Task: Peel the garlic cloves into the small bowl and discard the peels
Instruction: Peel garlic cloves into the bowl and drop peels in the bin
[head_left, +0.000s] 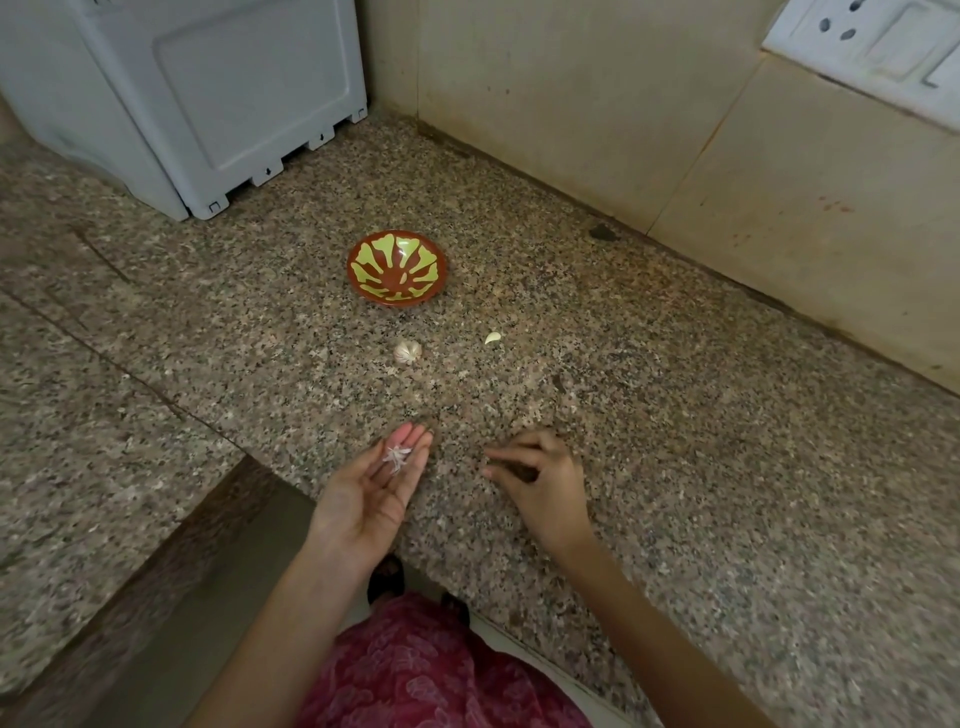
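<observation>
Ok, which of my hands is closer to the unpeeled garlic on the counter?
Left. The left hand, palm up, is just short of the unpeeled garlic; the right hand is farther back, off to its right.

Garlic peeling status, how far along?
Early. The bowl looks empty; one pale clove that looks peeled lies on the counter, outside it. In hand: peels rest on the open left hand; the right hand holds nothing visible. Left: peel the unpeeled garlic piece, move cloves into the bowl, discard peels.
</observation>
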